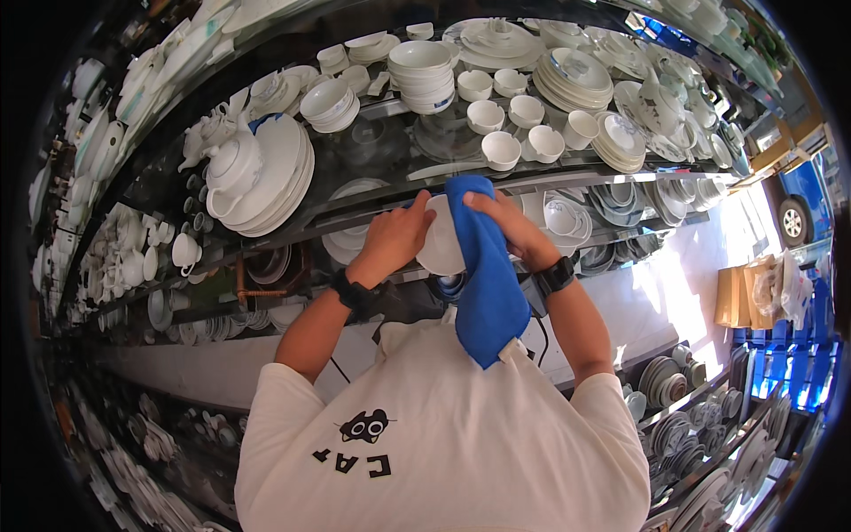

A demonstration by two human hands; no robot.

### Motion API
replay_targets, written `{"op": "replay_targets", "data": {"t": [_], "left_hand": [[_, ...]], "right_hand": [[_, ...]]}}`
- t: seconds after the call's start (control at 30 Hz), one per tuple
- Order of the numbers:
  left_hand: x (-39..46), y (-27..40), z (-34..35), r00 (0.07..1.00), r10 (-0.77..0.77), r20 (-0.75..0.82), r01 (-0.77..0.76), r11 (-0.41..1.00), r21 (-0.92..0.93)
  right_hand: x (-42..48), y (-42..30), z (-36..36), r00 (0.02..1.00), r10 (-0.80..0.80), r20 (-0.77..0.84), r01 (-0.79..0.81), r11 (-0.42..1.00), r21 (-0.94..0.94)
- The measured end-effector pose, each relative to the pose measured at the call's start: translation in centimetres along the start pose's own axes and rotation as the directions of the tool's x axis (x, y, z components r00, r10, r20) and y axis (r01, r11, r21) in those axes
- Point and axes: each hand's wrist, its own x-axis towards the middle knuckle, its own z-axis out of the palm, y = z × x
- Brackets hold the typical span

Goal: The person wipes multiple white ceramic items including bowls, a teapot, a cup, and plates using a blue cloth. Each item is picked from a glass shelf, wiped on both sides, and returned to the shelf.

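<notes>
Just in front of the shelf edge, my left hand [396, 234] grips the left rim of a white ceramic bowl or dish [441, 241]. A blue cloth [488, 266] lies over the dish's right side and hangs down towards my shirt. My right hand [508, 223] is closed on the upper part of the cloth, at the dish's right side; some of its fingers are hidden behind the cloth. Beyond my hands, several small white cups [501, 150] and a tall stack of white bowls [421, 73] stand on the glass shelf.
A white teapot [234, 163] rests on stacked oval plates [292, 173] at the left of the shelf. Stacked plates [573, 80] stand at the right. Lower shelves hold more dishes [618, 199]. Cardboard boxes [734, 296] and a blue vehicle [801, 199] are at the far right.
</notes>
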Motion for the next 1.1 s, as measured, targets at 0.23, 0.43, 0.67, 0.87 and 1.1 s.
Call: {"op": "replay_targets", "data": {"t": [0.23, 0.43, 0.67, 0.87, 1.1], "left_hand": [[0.8, -0.8, 0.4, 0.977, -0.059, -0.207, 0.072, 0.996, 0.059], [2.2, -0.1, 1.1, 0.939, -0.291, 0.184, 0.323, 0.556, -0.766], [1.6, 0.1, 0.2, 0.927, -0.027, 0.374, 0.374, -0.017, -0.927], [3.9, -3.5, -1.0, 0.919, -0.237, 0.316, 0.375, 0.273, -0.886], [8.7, -7.6, -0.9, 0.863, -0.299, 0.407, 0.485, 0.262, -0.835]], "right_hand": [[-0.9, 1.7, 3.1, 0.752, -0.656, -0.057, 0.437, 0.561, -0.703], [-0.4, 5.6, 3.7, 0.661, -0.690, -0.296, 0.388, 0.651, -0.652], [-0.6, 6.7, 4.0, 0.502, -0.860, -0.089, 0.519, 0.382, -0.765], [-2.6, 6.1, 1.0, 0.683, -0.724, -0.096, 0.404, 0.484, -0.777], [-6.5, 6.8, -1.0, 0.672, -0.720, -0.174, 0.321, 0.495, -0.808]]}}
